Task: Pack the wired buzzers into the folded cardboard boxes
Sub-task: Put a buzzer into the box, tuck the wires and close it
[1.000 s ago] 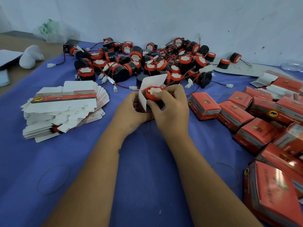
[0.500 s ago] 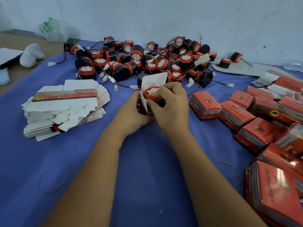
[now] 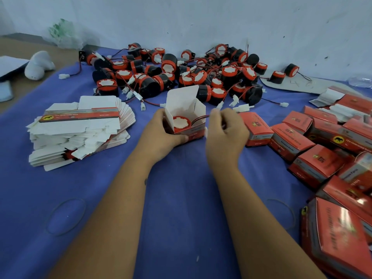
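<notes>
L hand fingers wrap the open box from its left side and underneath, thumb on the near-left wall, fingertips curled under the red front face; firm grip, box lifted just off or resting on the cloth, can't tell which. Box stands upright, mouth up, white lid flap raised at the back and tilted away from the person, side flaps out. Buzzer sits inside, red rim w/ white face pointing up, axis vertical, body hidden below the walls. Its red/black wire runs out over the right wall toward the R hand. R hand just right of the box, fingers bunched and partly curled, blurred; looks pinched near the wire end but can't tell if actually gripping it. Both forearms come in from the near edge, angled inward, wrists roughly straight. Beyond the fingers, away from the person: pile of loose buzzers w/ tangled leads and white plugs. Left of L hand: stack of flat unfolded cartons. Right of R hand, touching or just beside it: closed red boxes in a loose heap out to the right edge. All on blue cloth.
</notes>
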`<move>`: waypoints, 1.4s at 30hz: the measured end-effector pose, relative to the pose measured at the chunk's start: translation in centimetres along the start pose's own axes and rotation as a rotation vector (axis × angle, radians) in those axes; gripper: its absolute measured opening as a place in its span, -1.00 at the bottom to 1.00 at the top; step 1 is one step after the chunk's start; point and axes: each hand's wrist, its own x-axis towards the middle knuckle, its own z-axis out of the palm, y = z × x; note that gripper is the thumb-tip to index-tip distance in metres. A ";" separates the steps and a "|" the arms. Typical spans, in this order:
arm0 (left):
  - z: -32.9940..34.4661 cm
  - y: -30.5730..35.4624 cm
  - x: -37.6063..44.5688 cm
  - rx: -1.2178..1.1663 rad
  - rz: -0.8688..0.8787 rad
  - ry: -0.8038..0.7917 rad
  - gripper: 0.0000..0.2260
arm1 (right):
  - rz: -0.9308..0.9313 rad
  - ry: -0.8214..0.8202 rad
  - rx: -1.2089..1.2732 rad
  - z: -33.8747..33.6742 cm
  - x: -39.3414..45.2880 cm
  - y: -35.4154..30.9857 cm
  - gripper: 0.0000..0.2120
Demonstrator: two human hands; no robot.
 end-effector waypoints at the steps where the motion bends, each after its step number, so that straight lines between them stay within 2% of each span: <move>1: 0.0 0.0 0.0 0.006 0.003 0.012 -0.48 | 0.093 0.095 0.101 -0.1 0.2 -0.3 -0.68; 3: 0.1 -0.1 0.1 0.014 0.013 0.033 -0.49 | 0.228 0.261 0.243 -0.5 0.8 -0.5 -0.77; 5: 0.1 -0.1 0.0 0.020 0.019 0.032 -0.48 | 0.331 0.276 0.310 -1.1 1.5 -0.4 -0.77; 6: 0.1 -0.1 0.0 0.025 0.021 0.023 -0.48 | 0.367 0.222 0.325 -1.2 1.8 -0.2 -0.76; 8: 0.1 -0.1 0.1 0.031 0.020 -0.012 -0.48 | 0.361 0.088 0.332 -1.5 2.3 -0.4 -0.92; 9: 0.0 -0.1 0.2 0.030 0.016 -0.035 -0.48 | 0.341 0.039 0.328 -1.6 2.4 -0.6 -0.93; 13: -0.5 0.0 0.1 0.020 0.002 -0.099 -0.54 | 0.220 -0.183 0.381 -1.4 2.2 -1.7 -0.78; 16: -0.3 0.2 0.0 0.011 0.011 -0.104 -0.58 | 0.173 -0.332 0.340 -1.0 1.9 -2.1 -0.78; 19: 0.4 0.7 -0.3 -0.079 -0.035 -0.070 -0.67 | 0.189 -0.433 0.244 -0.8 1.7 -2.0 -0.80; 25: 2.0 1.4 -1.0 0.064 0.029 0.074 -0.49 | 0.331 -0.606 0.349 -1.4 2.1 -2.2 -0.77; 27: 2.3 1.5 -0.9 0.149 0.053 0.152 -0.63 | 0.350 -0.630 0.338 -1.6 2.6 -2.1 -0.77; 29: 2.4 1.5 -0.7 0.157 0.028 0.180 -0.74 | 0.338 -0.638 0.333 -1.7 2.7 -1.8 -0.78; 34: 2.2 2.2 -0.8 0.014 -0.082 0.114 -0.59 | 0.234 -0.452 0.261 -1.0 2.3 -1.4 -0.78; 39: 2.2 2.5 -0.9 -0.036 -0.139 0.094 -0.62 | -0.028 -0.321 -0.153 -0.5 1.6 -0.4 -0.80; 42: 2.4 2.4 -0.9 -0.028 -0.142 0.114 -0.61 | -0.232 -0.341 -0.312 -0.9 1.5 0.1 -0.74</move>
